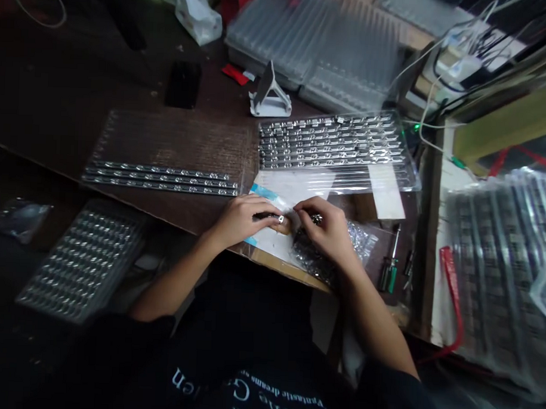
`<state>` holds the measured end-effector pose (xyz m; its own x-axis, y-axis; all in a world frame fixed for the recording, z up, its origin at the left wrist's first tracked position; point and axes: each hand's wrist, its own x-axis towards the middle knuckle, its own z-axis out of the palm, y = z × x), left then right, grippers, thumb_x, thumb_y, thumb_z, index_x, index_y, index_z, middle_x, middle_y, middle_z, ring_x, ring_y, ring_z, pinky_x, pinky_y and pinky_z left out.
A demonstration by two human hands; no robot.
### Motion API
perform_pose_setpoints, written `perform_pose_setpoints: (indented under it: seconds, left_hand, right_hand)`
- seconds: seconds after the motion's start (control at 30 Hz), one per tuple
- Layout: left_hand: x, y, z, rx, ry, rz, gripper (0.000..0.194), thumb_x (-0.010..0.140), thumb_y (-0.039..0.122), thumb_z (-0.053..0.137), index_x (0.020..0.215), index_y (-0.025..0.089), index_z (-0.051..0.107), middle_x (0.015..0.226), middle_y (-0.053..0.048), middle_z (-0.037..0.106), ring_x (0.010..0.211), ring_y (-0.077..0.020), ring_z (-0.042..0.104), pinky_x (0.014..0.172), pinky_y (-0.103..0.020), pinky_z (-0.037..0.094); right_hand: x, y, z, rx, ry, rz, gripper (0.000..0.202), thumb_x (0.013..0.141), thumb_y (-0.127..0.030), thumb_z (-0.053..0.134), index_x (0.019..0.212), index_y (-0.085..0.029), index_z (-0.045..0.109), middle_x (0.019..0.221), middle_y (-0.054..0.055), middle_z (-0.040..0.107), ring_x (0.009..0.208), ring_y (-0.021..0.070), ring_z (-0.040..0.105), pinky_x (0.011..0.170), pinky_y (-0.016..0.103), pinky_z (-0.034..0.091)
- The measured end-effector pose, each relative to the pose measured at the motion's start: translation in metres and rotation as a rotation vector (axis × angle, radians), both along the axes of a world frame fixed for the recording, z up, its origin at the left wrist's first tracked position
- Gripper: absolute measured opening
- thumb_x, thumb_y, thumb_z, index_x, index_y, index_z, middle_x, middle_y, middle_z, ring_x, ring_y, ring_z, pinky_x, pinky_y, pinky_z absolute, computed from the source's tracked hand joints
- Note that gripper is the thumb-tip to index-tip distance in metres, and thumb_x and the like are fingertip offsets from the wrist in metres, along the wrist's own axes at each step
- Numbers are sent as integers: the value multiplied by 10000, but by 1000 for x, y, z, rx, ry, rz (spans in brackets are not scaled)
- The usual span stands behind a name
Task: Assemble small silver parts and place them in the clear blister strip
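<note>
My left hand [242, 219] is closed on a small metal part [280, 219] over a white sheet [275, 247] at the table's front edge. Close to its right, my right hand [324, 229] has its fingers bent, with small shiny metal parts [316, 218] at them. Under and beside the right hand lies a clear plastic bag [363, 240] of small parts. A clear ribbed tray [410, 180] behind the hands holds rows of metal parts. Another clear tray [168, 132] at the left has several filled rows along its near side.
Green-handled screwdrivers [392, 277] lie right of the bag. A white stand [270, 103], a dark flat object [183, 85] and stacked clear trays [323, 45] are farther back. Another filled tray [80, 260] sits lower left. Cables and a power strip [454, 64] lie back right.
</note>
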<state>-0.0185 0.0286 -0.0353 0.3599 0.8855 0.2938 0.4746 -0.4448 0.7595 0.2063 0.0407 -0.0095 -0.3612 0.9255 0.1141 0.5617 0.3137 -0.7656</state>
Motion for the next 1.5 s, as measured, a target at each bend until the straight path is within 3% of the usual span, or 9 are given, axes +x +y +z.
perform_pose_setpoints:
  seconds: [0.3, 0.53, 0.7, 0.77, 0.97, 1.1, 1.23, 1.33, 1.5]
  left_hand:
    - [1, -3, -3, 41, 147, -41, 132, 918, 335, 693, 962, 244, 777, 948, -28, 787, 927, -202, 710, 846, -350, 517]
    - [2, -4, 0, 12, 149, -64, 153, 941, 356, 658, 980, 256, 768, 977, -31, 790, 958, -203, 715, 892, -370, 537]
    - [0, -6, 5, 61, -16, 250, 179, 941, 353, 656, 943, 200, 749, 965, -49, 787, 921, -189, 719, 872, -329, 557]
    - [0, -6, 5, 85, -12, 291, 150, 931, 316, 671, 950, 187, 746, 957, -46, 786, 902, -179, 717, 858, -306, 554]
    - [3, -6, 2, 106, 42, 270, 86, 881, 237, 731, 956, 198, 744, 937, -27, 791, 877, -174, 725, 838, -301, 555]
    - [7, -3, 5, 158, 65, 230, 83, 872, 235, 743, 945, 196, 739, 921, -27, 789, 862, -180, 717, 816, -319, 551]
    - [17, -3, 6, 174, -5, 136, 89, 867, 263, 757, 897, 187, 722, 886, -27, 779, 838, -169, 709, 788, -310, 541]
    - [26, -3, 2, 151, -10, 45, 116, 852, 285, 775, 866, 193, 705, 848, -22, 766, 811, -169, 697, 773, -313, 531]
    - [29, -3, -1, 112, 61, 8, 121, 850, 268, 775, 860, 194, 681, 846, -18, 758, 824, -179, 684, 802, -329, 509]
  right_hand:
    - [-2, -4, 2, 19, -106, 109, 210, 882, -127, 530, 948, -174, 724, 946, 75, 745, 872, 196, 689, 805, 297, 506]
    - [-7, -5, -3, -16, -317, 93, 255, 899, -138, 525, 1018, -147, 751, 1010, 115, 744, 897, 235, 688, 815, 323, 509]
    - [-9, -6, -6, 5, -151, 182, 226, 911, -118, 536, 1003, -151, 739, 971, 85, 742, 880, 196, 688, 812, 292, 512]
    - [-11, -8, -5, 56, -161, 263, 225, 938, -126, 523, 1027, -152, 728, 977, 90, 731, 878, 190, 670, 806, 293, 511]
    - [-17, -19, 0, 254, -455, 348, 303, 1030, -170, 426, 1078, -118, 720, 970, 135, 697, 868, 231, 606, 762, 339, 477]
    - [-4, -14, 5, 149, -393, 287, 271, 1016, -216, 503, 1193, -160, 700, 1029, 106, 708, 900, 210, 644, 761, 305, 476]
    - [15, -7, 17, -8, -555, 184, 211, 901, -287, 698, 1076, -175, 733, 1012, 91, 721, 869, 227, 665, 709, 302, 447]
    - [20, -7, 22, -83, -623, 215, 117, 921, -253, 661, 982, -183, 733, 962, 77, 722, 834, 208, 662, 655, 283, 394]
    - [20, -9, 22, -90, -586, 213, 142, 962, -221, 576, 930, -168, 704, 923, 79, 718, 781, 186, 638, 633, 281, 347]
